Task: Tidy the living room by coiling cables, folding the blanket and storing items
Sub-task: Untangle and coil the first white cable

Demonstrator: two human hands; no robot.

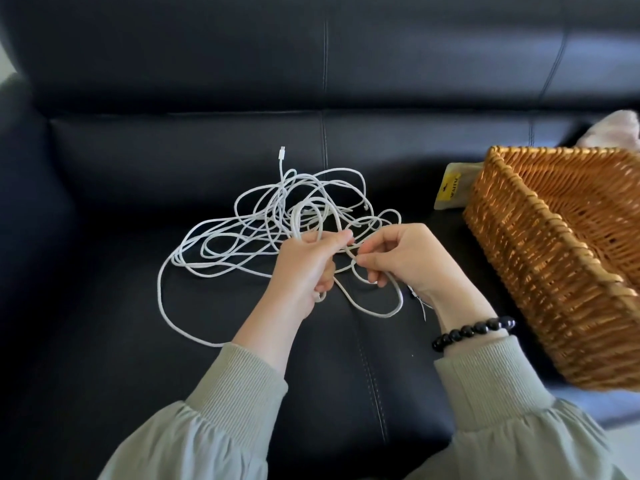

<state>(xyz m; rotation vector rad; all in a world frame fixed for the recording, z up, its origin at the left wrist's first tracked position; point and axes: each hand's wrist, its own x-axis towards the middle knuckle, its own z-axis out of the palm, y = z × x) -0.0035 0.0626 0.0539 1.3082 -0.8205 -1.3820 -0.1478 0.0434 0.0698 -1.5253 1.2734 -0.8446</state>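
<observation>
Black leather sofa (138, 306) fills the view. Stitched seam (372, 375) runs near to far down the middle of the seat. Backrest (207, 57) across the far side, glossy, with a second seam line (550, 74) far right. Armrest (20, 174) rises at left. Pale wall sliver (4, 65) far left.

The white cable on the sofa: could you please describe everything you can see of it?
The white cable is thin and lies in a loose tangle on the dark sofa seat. One plug points toward the backrest. The left hand grips a few gathered loops; the right hand pinches a strand beside them.
</observation>
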